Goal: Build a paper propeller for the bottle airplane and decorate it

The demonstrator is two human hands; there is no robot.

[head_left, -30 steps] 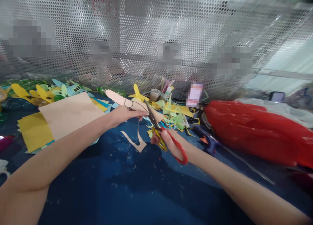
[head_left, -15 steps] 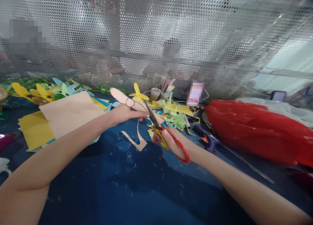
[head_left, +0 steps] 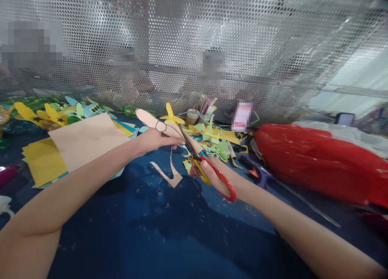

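Observation:
Between its thumb and fingers, my left hand [head_left: 157, 140] pinches a pale pink paper cutout [head_left: 147, 118] with black outlines, shaped like a propeller. My right hand [head_left: 212, 172] is wrapped round the red and yellow handles of a pair of scissors [head_left: 194, 147]. Their dark blades point up and left, right against the paper near my left fingertips. Just below the hands, a thin V-shaped strip of pink paper [head_left: 173, 178] hangs down or lies on the blue table; I cannot tell which. A yellow propeller-shaped cutout [head_left: 171, 116] stands behind the pink one.
Stacked pink [head_left: 91, 139] and yellow sheets [head_left: 45, 161] lie at left, with paper planes [head_left: 56, 114] behind them. Paper scraps [head_left: 222, 145] cover the table behind my right hand. A glue gun [head_left: 257, 172] and a red plastic bag [head_left: 315, 163] lie at right. A phone [head_left: 242, 116] stands behind.
Very little differs. The pink cutout has tipped slightly left, and my right hand with the scissors has shifted a touch to the right.

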